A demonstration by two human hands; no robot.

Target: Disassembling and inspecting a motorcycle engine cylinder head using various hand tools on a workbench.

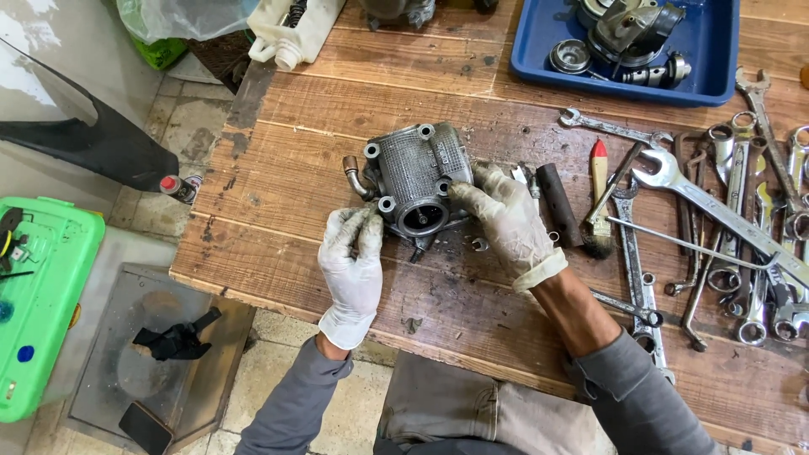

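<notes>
Beyond the left edge of the worn wooden plank surface (278, 126), a bright green plastic bin (38, 303) is sitting on the floor, with a black rag (173, 339) lying on a grey metal plate beside it. At the far left corner of the surface, a white plastic jug (291, 29) is lying on its side.

Near the middle of the surface, closer to the near edge, the left hand (352, 268) in a dirty white glove is reaching up, its fingers pinching together on the lower left lug of a grey cast-metal engine part with a ribbed face, round bore and bolt holes (415, 173). A short bent brownish pipe is sticking out of that part's left side. The casting is resting on the surface between both hands. The right hand (506, 223), gloved the same way, is pressing on the casting's right side, its fingers closing against the edge by the bore.

Just right of that hand, a dark cylindrical rod (558, 202) is lying, then a small brush with a red-tipped handle (599, 198). Toward the right edge, many steel spanners and wrenches (725, 211) are lying spread out, some overlapping. At the far right corner, a blue plastic tray (539, 59) is holding greasy metal parts.
</notes>
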